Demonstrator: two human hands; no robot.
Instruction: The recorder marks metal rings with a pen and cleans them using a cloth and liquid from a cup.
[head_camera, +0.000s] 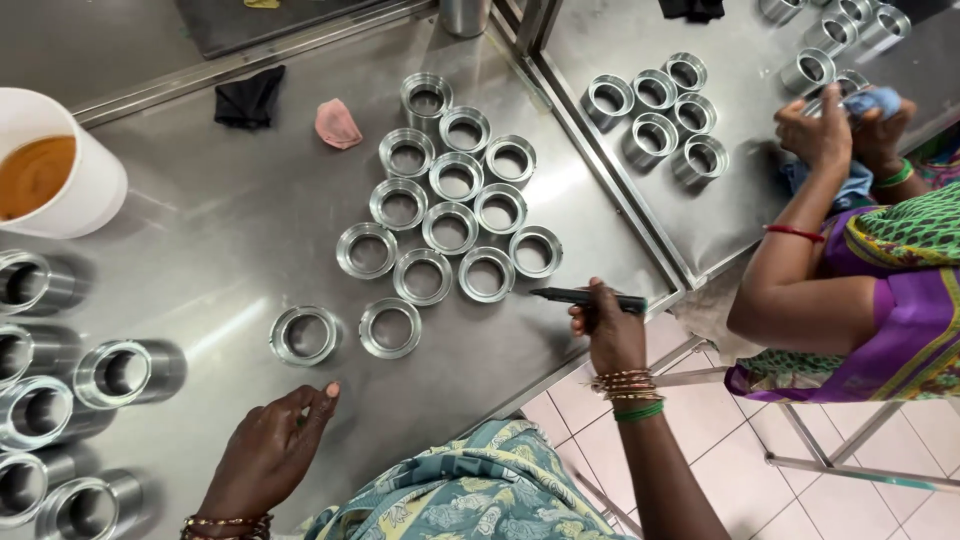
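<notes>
— Holding a black marker pen (588, 297) in a closed grip, the right hand (611, 335) hangs just past the edge of the steel table (230, 230), the pen's tip pointing towards the cluster of short, shiny metal rings (455, 200) standing upright there. How far along does it look?

— Hard to judge. About a dozen rings stand packed edge to edge in rows, and two more rings (347, 331) sit apart, nearer the person. The left hand (275, 450) rests on the table with fingers loosely spread, one fingertip stretched towards the nearest of those two, not touching it and holding nothing.

— Any marks on the rings?

— None that can be made out; they are too small and too bright with reflections. So whether the packed group is finished and the two are waiting, or the reverse, cannot be told.

— And what else might be left?

— A row of longer metal cylinders (60, 400) lies on its sides along the left edge, beside a white tub of orange-brown liquid (45, 170). At the next table another person's hands (840, 125) wipe a similar part with a blue cloth (880, 100), with more rings (665, 110) grouped nearby.
</notes>
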